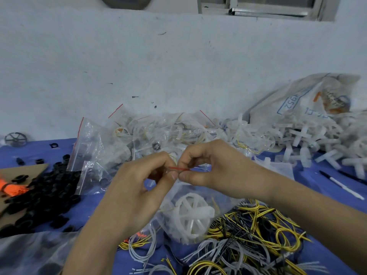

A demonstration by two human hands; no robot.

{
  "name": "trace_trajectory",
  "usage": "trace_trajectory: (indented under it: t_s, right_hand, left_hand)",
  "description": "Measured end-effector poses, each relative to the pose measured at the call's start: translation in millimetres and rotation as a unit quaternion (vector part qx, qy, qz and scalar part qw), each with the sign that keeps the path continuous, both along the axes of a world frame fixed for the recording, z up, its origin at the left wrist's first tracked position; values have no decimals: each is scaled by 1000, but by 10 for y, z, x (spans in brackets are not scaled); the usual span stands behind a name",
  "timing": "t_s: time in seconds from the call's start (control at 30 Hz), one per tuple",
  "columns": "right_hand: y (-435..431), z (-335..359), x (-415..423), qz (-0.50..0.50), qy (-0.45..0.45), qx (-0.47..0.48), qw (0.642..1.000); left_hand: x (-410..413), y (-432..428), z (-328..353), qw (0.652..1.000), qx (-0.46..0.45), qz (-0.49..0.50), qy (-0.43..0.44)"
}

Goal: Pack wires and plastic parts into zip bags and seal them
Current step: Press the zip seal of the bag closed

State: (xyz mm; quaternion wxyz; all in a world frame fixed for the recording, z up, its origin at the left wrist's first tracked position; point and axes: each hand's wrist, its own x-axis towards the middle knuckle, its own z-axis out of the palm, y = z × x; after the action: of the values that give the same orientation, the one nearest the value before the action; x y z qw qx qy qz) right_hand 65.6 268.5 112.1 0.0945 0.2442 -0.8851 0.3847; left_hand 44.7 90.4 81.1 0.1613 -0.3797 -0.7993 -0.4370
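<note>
A clear zip bag point(190, 211) hangs between my hands above the blue table, with a white spoked plastic wheel point(193, 216) inside it. My left hand point(137, 187) and my right hand point(214, 167) both pinch the bag's red zip strip point(178, 168) at its top, thumbs and fingertips almost touching. Whether the strip is pressed closed along its length is hidden by the fingers. Loose yellow, black and white wires point(248, 235) lie in a heap under the bag.
Filled zip bags point(151, 135) pile against the wall behind my hands. White cross-shaped plastic parts point(309, 139) spill from a large sack point(309, 100) at right. Black rings point(43, 195) and cardboard point(21, 171) lie at left. A pen point(341, 185) rests at right.
</note>
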Motion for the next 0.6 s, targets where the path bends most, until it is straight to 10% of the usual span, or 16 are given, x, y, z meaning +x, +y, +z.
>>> trace_trajectory:
  t_s: [0.6]
  right_hand:
    - [146, 24, -21, 2, -50, -25, 998]
  left_hand:
    - [-58, 20, -19, 999, 36, -17, 19]
